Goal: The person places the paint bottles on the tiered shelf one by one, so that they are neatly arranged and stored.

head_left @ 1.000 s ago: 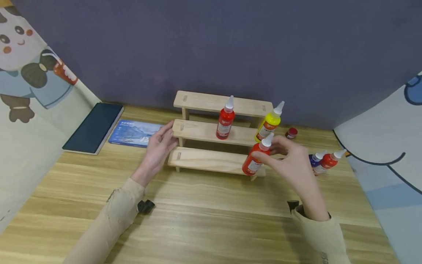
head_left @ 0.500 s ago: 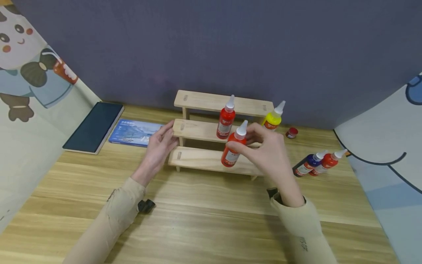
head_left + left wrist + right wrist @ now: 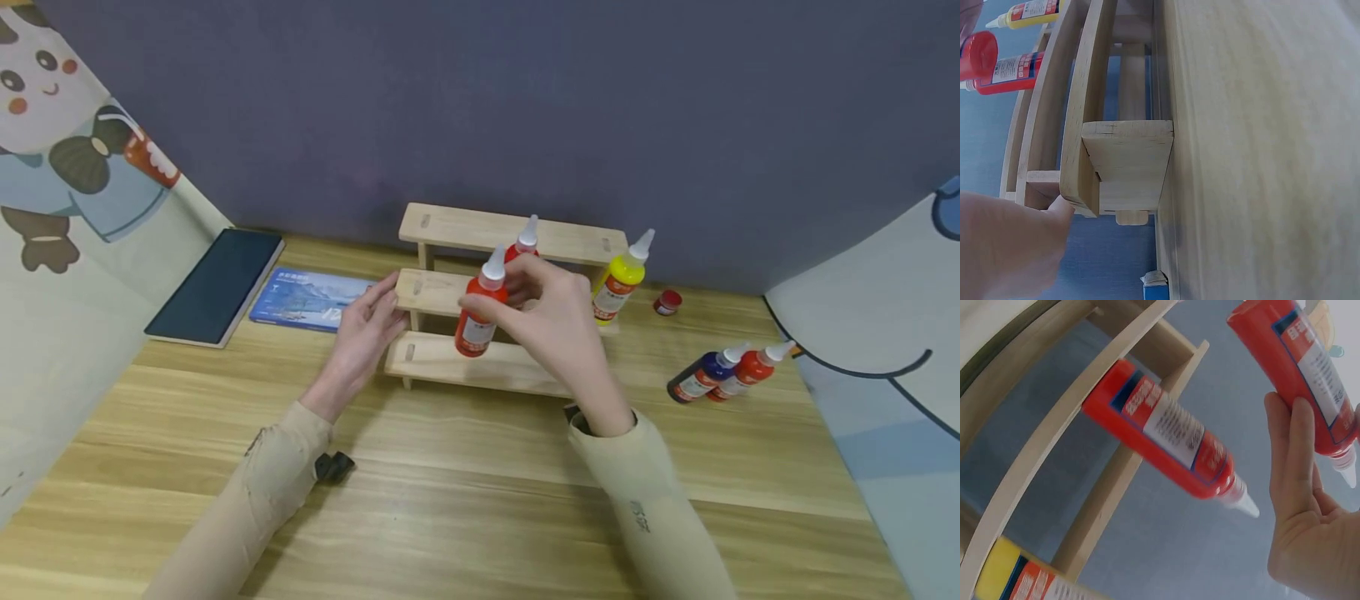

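A three-step wooden stand (image 3: 450, 218) is set on the table. My left hand (image 3: 358, 346) holds the left end of its middle step, thumb tip at the board's end in the left wrist view. My right hand (image 3: 558, 325) grips a red paint bottle (image 3: 476, 332) with a white nozzle, thumb in front. That bottle is raised before the middle step, left of a second red paint bottle (image 3: 1160, 431) standing on that step. The right hand mostly hides the second bottle in the head view. A yellow paint bottle (image 3: 617, 292) stands at the step's right end.
Right of the stand, a dark blue bottle (image 3: 697, 382) and another red bottle (image 3: 750, 371) stand together. A small red jar (image 3: 667, 302) is behind them. To the left lie a blue printed box (image 3: 311, 298) and a dark flat tablet-like slab (image 3: 217, 287). A dark wall (image 3: 480, 100) rises behind.
My right hand has carried the red paint bottle leftward and a little up, from the stand's right end, uncovering the yellow and dark blue bottles. The left hand has stayed in place.
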A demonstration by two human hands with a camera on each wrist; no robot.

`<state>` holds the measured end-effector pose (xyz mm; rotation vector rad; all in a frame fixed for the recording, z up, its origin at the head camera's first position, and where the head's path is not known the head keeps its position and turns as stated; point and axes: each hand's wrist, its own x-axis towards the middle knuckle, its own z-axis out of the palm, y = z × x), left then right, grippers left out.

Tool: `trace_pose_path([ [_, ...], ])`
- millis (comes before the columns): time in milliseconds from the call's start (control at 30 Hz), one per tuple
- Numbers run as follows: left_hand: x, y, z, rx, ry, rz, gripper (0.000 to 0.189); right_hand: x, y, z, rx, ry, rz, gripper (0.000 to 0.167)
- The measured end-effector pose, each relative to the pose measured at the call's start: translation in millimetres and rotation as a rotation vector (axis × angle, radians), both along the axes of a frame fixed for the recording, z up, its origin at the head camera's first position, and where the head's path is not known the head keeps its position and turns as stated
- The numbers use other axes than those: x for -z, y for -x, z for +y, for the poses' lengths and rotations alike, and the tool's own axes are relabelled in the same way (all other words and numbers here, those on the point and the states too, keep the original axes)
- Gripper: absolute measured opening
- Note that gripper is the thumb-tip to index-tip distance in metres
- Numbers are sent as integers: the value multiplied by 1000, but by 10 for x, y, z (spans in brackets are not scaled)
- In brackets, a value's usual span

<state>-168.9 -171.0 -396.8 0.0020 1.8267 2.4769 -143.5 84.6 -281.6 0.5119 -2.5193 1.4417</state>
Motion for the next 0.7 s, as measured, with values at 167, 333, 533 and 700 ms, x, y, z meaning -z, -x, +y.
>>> trace_pose_path([
  [167, -9, 10, 3, -8, -1, -17, 53, 12, 63, -135, 5, -27, 20, 39],
  [333, -19, 11, -1, -16, 8, -29, 53, 40, 144, -270, -5, -15, 41, 38],
  [533, -25, 6, 3, -23, 12, -28, 53, 88, 226, -424, -42, 43, 47, 35],
  [700, -21, 13, 9, -18, 9, -34, 53, 118, 319, -528, -38, 15, 81, 36],
])
